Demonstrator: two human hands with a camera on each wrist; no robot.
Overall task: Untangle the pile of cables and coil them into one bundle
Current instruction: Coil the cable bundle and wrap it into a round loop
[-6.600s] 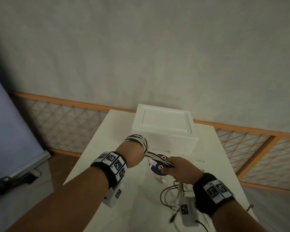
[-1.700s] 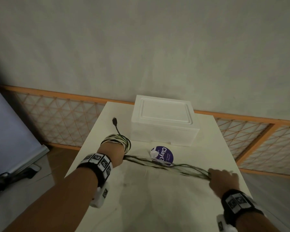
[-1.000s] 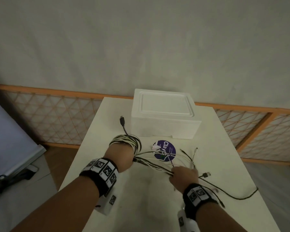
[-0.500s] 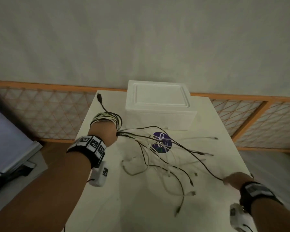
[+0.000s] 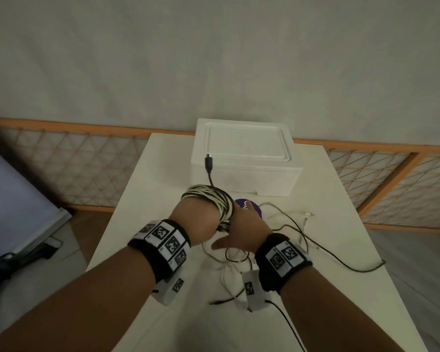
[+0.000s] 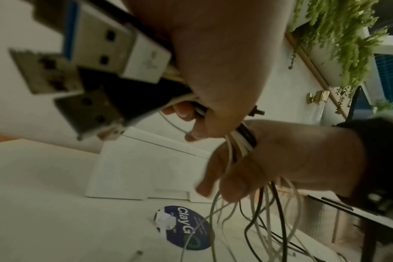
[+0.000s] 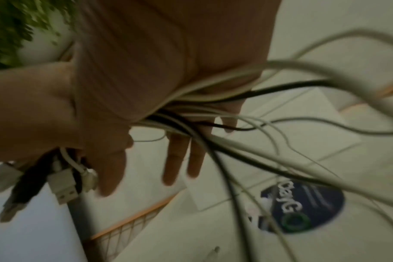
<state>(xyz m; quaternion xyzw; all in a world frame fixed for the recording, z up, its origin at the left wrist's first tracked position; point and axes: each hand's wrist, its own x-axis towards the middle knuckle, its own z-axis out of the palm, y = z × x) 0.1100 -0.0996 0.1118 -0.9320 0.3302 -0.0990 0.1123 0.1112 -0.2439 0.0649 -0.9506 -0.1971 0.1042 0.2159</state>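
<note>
Head view has the cables (image 5: 208, 199) wound in a black-and-white coil around the left hand (image 5: 196, 219), whose fingers (image 6: 204, 115) are curled tight on the plug ends. One black plug (image 5: 208, 162) sticks up at 12 o'clock from the coil. Right hand (image 5: 244, 229) sits touching the coil at 3 o'clock, fingers (image 7: 175, 159) straight and spread, with loose strands running across the palm. Rest of the strands trail over the surface (image 5: 341, 199) toward 4 o'clock. A purple round sticker (image 5: 254, 209) lies just past the hands, and a white foam box (image 5: 244, 158) is at 12 o'clock.
</note>
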